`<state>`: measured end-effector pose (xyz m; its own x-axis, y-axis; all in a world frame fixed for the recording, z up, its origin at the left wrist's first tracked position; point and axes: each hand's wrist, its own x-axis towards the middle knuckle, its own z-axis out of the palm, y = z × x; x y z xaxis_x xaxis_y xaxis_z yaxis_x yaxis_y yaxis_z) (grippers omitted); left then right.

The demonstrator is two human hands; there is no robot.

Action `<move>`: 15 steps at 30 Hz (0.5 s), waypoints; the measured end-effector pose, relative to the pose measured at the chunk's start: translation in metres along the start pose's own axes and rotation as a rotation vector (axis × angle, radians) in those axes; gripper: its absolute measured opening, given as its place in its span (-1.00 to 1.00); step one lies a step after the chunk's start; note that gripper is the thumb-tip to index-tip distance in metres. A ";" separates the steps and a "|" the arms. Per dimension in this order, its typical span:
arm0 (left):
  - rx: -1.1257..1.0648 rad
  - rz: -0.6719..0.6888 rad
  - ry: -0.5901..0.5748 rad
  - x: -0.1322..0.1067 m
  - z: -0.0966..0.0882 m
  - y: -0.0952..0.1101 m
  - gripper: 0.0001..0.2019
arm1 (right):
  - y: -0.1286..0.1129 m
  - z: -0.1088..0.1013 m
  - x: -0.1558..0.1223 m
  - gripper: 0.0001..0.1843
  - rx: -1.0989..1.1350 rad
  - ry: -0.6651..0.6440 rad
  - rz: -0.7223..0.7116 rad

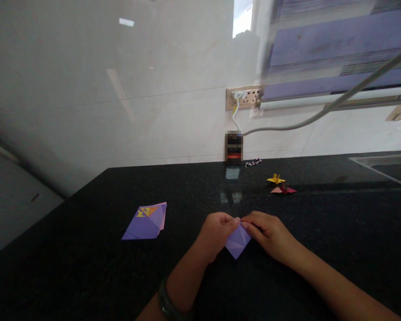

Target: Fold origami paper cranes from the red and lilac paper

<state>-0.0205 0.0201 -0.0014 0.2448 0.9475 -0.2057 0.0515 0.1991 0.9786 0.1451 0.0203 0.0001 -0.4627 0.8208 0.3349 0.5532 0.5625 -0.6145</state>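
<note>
Dim daylight – wall (pixel 120 89) glare, edges blurred, warped.

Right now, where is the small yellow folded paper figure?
The yellow paper figure sits on the black stone countertop, right of centre in the head view, just behind a red paper figure.

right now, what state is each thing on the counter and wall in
purple paper, folded to a point, pinched along its top by both hands
left hand, shut on the purple paper
right hand, shut on the purple paper
paper stack, lying flat on the counter, untouched
yellow figure, folded, standing
red figure, folded, beside the yellow figure
plug, seated in the wall socket
</note>
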 end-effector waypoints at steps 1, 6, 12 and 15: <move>0.010 0.003 0.005 0.000 0.001 0.000 -0.78 | -0.001 0.000 0.000 -0.78 -0.002 -0.002 -0.002; 0.056 0.025 0.033 0.002 0.002 -0.002 -0.81 | -0.004 0.000 0.001 -0.77 0.012 -0.016 0.013; 0.093 0.047 0.043 0.003 0.002 -0.004 -0.83 | -0.003 0.000 0.001 -0.77 0.070 -0.013 0.038; 0.062 0.036 0.037 0.003 0.003 -0.005 -0.84 | -0.001 0.000 0.001 -0.76 0.111 -0.026 0.059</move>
<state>-0.0174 0.0214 -0.0066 0.2119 0.9625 -0.1695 0.1033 0.1504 0.9832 0.1440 0.0205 0.0009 -0.4497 0.8487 0.2783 0.5009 0.4976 -0.7082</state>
